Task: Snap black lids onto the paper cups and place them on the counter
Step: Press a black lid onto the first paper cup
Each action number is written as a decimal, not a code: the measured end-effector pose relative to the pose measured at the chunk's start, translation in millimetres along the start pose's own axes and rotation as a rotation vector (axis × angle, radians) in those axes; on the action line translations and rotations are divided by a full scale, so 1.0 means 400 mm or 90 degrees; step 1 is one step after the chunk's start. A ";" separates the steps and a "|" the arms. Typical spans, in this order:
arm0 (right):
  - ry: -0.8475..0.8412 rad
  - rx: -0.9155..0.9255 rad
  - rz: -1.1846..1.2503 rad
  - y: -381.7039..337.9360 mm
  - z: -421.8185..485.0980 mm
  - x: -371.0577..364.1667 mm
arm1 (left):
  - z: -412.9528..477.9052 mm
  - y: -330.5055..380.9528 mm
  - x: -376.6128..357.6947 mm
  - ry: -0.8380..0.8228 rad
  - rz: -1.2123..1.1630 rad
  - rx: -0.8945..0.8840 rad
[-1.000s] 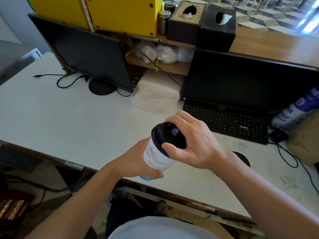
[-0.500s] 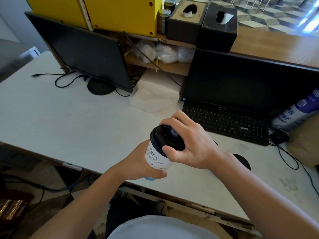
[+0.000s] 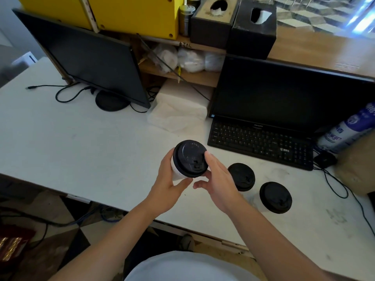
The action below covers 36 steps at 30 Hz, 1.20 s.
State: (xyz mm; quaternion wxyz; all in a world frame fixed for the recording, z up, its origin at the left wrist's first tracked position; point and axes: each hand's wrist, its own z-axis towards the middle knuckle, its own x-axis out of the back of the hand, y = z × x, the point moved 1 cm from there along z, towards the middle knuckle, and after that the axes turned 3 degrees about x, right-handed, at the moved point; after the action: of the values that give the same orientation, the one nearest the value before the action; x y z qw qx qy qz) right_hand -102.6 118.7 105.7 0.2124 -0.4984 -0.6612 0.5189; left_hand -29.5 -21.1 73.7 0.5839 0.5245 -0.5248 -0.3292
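The left hand (image 3: 168, 185) gripped a white paper cup (image 3: 176, 171) around its wall and held it above the table (image 3: 81, 149), tilted so its top faced the camera. A black lid (image 3: 189, 161) sat over the cup's mouth, its rim looking even all the way round, so the snap seemed made. The right hand (image 3: 218, 179) held nothing. Its fingers were loose and spread, with the index tip at or just beside the lid's right rim; I could not tell whether it pressed there.

To the right, in front of the keyboard (image 3: 257, 142), 2 more black tops stood on the table: the inner lid (image 3: 241, 176), partly behind the right hand, and the outer lid (image 3: 275, 197), nearer the table's front edge. The view straight down hid most of what was beneath them, but they probably capped finished cups.

By that reading, 2 cups were done and this was the 3rd, lidded but not yet set down. No bare cups or loose lids showed.
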 end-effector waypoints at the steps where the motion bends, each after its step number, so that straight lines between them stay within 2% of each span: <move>1: 0.008 -0.009 0.006 0.002 0.006 0.001 | 0.001 -0.001 -0.006 0.018 0.015 -0.006; 4: 0.024 -0.015 0.007 0.011 0.020 0.004 | 0.006 -0.021 -0.017 0.026 0.077 0.023; 8: 0.060 -0.037 -0.012 0.043 0.035 0.010 | 0.015 -0.022 -0.012 -0.035 -0.225 0.107; 11: 0.059 -0.100 0.018 0.073 0.043 0.016 | 0.029 -0.027 -0.021 0.013 -0.377 0.206; 13: 0.058 -0.133 0.040 0.091 0.049 0.019 | 0.030 -0.043 -0.030 0.074 -0.340 0.281; 16: 0.060 -0.148 0.049 0.119 0.070 0.023 | 0.047 -0.095 -0.045 0.069 -0.287 0.318; 27: 0.113 -0.168 0.083 0.202 0.139 0.034 | 0.113 -0.220 -0.071 0.087 -0.265 0.296; 32: 0.124 -0.127 0.017 0.222 0.155 0.023 | 0.124 -0.238 -0.056 0.080 -0.250 0.319; 36: 0.124 -0.119 0.011 0.227 0.161 0.020 | 0.128 -0.227 -0.049 0.077 -0.211 0.290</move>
State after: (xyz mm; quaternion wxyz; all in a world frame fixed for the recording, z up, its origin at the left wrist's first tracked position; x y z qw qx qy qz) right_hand -117.5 92.1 -1.8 0.2241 -0.5699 -0.6784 0.4060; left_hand -68.0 -37.8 -23.7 0.4196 0.7396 -0.4566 -0.2614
